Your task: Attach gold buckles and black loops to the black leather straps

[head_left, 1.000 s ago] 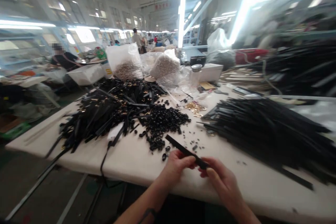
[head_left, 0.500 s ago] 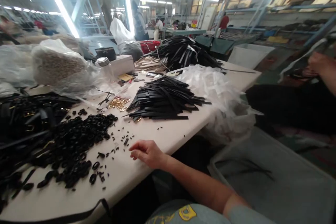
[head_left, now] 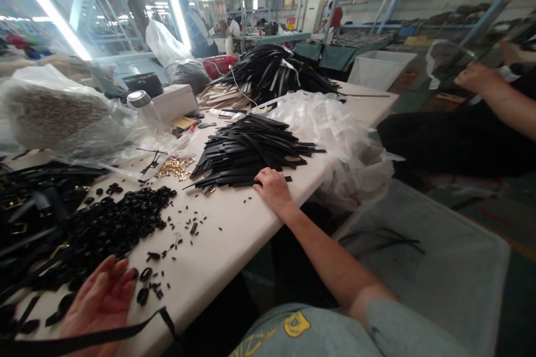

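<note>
My right hand (head_left: 274, 189) is at the near edge of a pile of flat black strips (head_left: 251, 148), its fingers bent over the nearest strip. That strip's end shows just past my knuckles. At the lower left is my left hand (head_left: 103, 301), palm turned partly up, with its fingers apart and slightly curled. It is beside a heap of small black rings (head_left: 121, 217), its fingertips close to a few loose ones. A long black strap (head_left: 142, 324) passes in front of its palm and wrist. Nothing shows gripped in the left fingers.
Gold metal fittings (head_left: 176, 167) lie behind the rings. White plastic sheeting (head_left: 322, 128) hangs over the table's right edge, above a grey bin (head_left: 422, 268). A larger strip pile (head_left: 272, 70) stands farther back. Another person's hand (head_left: 479, 77) is at the right.
My right hand has moved from the bare tabletop away from me and rightward to the strip pile. My left hand has come into view at the lower left. The camera view has shifted right.
</note>
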`<state>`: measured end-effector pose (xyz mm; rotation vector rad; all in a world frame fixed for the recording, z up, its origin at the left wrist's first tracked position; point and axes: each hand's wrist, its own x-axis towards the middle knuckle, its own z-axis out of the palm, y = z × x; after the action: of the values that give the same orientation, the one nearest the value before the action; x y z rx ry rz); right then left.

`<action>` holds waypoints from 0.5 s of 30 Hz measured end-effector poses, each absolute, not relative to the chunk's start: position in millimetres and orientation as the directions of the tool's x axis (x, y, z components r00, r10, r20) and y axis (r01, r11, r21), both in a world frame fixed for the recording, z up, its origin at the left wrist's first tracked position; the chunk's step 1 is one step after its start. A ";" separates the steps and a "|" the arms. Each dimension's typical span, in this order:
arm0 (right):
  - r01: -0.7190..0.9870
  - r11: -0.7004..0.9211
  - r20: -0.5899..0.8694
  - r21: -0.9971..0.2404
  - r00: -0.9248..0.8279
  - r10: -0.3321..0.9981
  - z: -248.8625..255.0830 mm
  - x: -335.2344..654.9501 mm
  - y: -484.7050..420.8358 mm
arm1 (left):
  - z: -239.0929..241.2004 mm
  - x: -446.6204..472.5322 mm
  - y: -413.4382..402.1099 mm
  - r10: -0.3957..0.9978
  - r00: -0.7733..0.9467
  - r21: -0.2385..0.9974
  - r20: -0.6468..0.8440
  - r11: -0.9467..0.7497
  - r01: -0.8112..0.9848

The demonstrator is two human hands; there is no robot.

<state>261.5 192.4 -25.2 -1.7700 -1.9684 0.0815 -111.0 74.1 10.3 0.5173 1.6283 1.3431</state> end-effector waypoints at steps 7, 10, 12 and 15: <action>0.898 0.204 0.337 -0.391 -0.067 0.939 -18.6 261.6 194.1 | -12.2 -31.5 82.2 0.933 -0.217 0.943 -0.287 0.236 -0.233; 0.848 0.256 0.319 -0.464 -0.110 0.941 -9.9 250.7 176.1 | -5.9 -14.1 80.7 0.950 -0.169 0.956 -0.263 0.233 -0.178; 0.726 0.325 0.265 -0.606 -0.201 0.943 -4.3 237.7 156.8 | -1.5 -6.2 78.9 0.959 -0.149 0.962 -0.240 0.214 -0.169; 0.439 0.343 0.183 -0.831 -0.365 0.913 0.6 217.9 128.5 | 3.4 1.2 74.5 0.964 -0.125 0.959 -0.236 0.210 -0.192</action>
<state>217.9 128.5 0.6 -1.1793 -1.9485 0.9192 1.2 74.5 3.4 0.8392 1.2793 1.2231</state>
